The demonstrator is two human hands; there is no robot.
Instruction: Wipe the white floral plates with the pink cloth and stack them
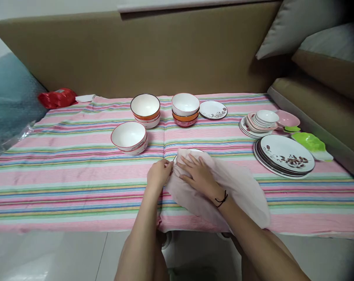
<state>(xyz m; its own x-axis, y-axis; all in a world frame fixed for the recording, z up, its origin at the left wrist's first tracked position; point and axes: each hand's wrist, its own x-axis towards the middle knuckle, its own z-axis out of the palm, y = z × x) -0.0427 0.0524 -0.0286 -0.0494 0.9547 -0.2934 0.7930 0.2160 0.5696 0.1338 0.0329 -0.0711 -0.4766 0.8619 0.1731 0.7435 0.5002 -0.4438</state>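
A pale pink cloth point(238, 191) lies over a white plate point(191, 150) near the front of the striped table cover point(77, 171); only the plate's far rim shows. My right hand point(198, 175) lies flat on the cloth over the plate, fingers stretched out. My left hand point(159, 173) is closed on the plate's left edge, pinching it together with the cloth. A black band sits on my right wrist.
Behind stand three stacks of white bowls point(130, 137) point(145, 109) point(185, 108) and a small patterned plate point(213, 109). At the right are stacked floral plates point(285, 160), small dishes point(261, 121), a pink bowl point(288, 118) and a green leaf dish point(310, 142). A red bag point(57, 97) lies far left.
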